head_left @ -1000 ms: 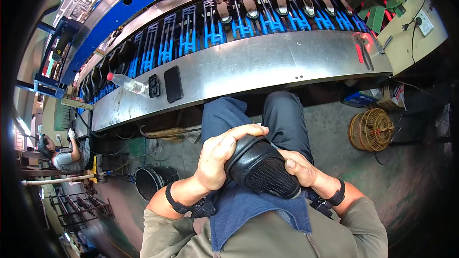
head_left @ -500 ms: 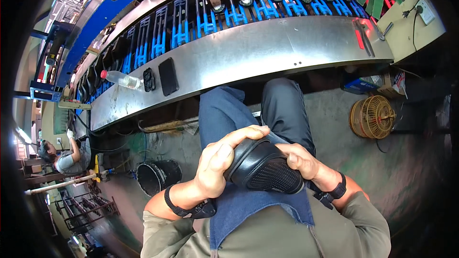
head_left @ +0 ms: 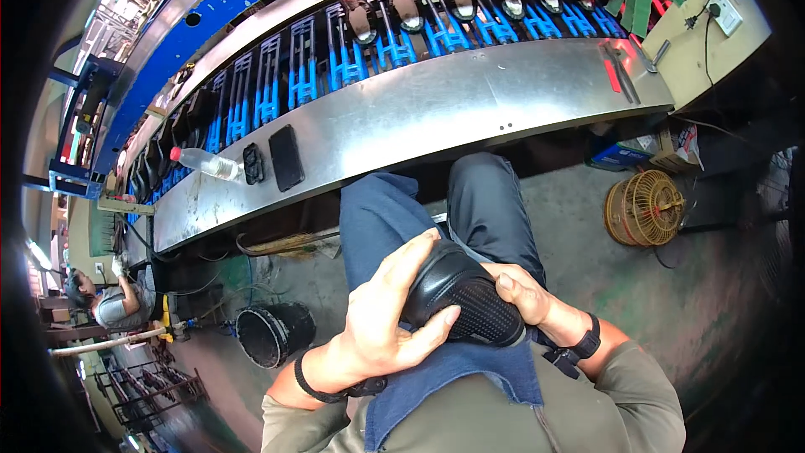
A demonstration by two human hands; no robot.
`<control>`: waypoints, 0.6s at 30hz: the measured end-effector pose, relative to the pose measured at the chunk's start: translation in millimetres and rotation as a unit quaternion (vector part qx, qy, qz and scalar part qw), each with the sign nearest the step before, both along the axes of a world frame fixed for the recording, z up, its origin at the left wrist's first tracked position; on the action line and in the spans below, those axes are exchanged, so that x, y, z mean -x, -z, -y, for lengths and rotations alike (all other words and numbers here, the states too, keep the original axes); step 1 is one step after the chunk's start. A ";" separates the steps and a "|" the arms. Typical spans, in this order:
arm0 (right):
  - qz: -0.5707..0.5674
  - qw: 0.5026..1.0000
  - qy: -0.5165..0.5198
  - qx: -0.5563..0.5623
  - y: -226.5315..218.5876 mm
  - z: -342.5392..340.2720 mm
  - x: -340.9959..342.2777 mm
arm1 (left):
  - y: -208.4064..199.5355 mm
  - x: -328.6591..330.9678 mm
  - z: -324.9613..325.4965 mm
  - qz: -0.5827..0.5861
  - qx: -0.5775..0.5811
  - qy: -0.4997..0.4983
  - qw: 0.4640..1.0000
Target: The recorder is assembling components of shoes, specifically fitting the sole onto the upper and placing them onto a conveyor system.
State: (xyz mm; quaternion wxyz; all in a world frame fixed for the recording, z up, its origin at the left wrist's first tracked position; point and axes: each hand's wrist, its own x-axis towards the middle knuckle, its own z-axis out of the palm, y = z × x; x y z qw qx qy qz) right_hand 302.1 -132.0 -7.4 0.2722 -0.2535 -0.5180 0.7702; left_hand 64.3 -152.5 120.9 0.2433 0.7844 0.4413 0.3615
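A black leather shoe (head_left: pixel 449 278) with a perforated panel lies over my lap, above a blue denim apron (head_left: pixel 419 392). My left hand (head_left: pixel 381 315) grips its left side, the fingers stretched along the edge and the thumb laid on the perforated part. On the opposite side, my right hand (head_left: pixel 521 295) holds the shoe with its thumb on top; its other fingers are mostly hidden beneath. The shoe's underside cannot be seen.
Ahead runs a metal bench (head_left: pixel 394 113) with a black phone (head_left: pixel 286 158), a plastic bottle (head_left: pixel 208 163) and pliers (head_left: pixel 619 74). Brown shoes (head_left: pixel 406 4) sit on blue racks behind it. A black bucket (head_left: pixel 275 334) stands left, a wicker basket (head_left: pixel 644 208) right. Another person (head_left: pixel 122 302) is far left.
My left thumb has come down from the upper part of the shoe onto the perforated panel, and the left fingers have straightened. My right hand keeps its hold. The whole view has shifted slightly.
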 end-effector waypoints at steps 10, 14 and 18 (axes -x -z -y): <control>-0.212 0.934 0.126 0.260 -13.4 -7.0 4.8 | 41.6 -23.9 -14.6 0.187 0.086 -0.002 0.979; -0.264 0.906 0.142 0.299 -16.7 -4.3 10.8 | 18.1 -17.2 -31.7 0.123 0.067 0.014 0.990; -0.285 0.878 0.136 0.361 -8.7 -0.3 5.6 | 15.7 -2.1 -39.2 0.133 0.188 0.045 0.972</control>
